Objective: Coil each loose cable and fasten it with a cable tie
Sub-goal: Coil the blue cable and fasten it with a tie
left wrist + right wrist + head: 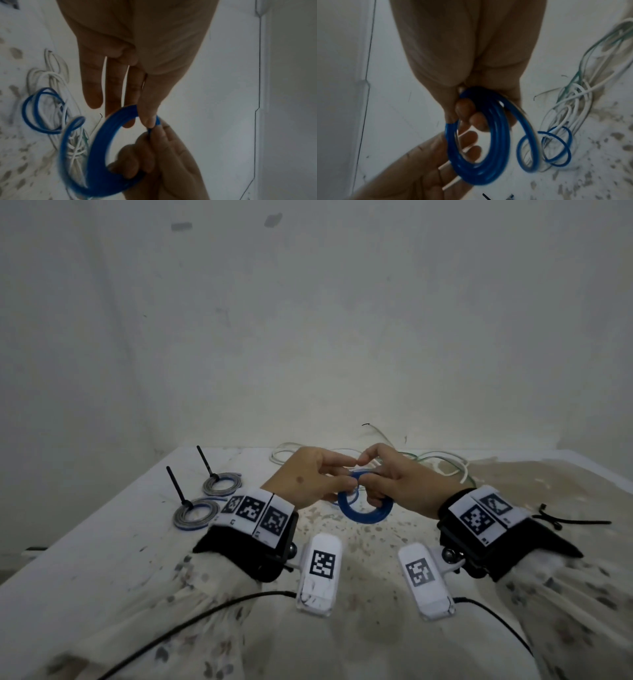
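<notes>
I count two finished grey coils (222, 484) with ties, one blue coil (365, 510), two hands (310, 477), and some loose black ties (568, 520).

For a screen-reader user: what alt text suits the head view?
Two hands, left hand and right hand, hold a blue cable coil above a stained white table. Two tied coils lie left, loose cables behind, black cable ties right.
</notes>
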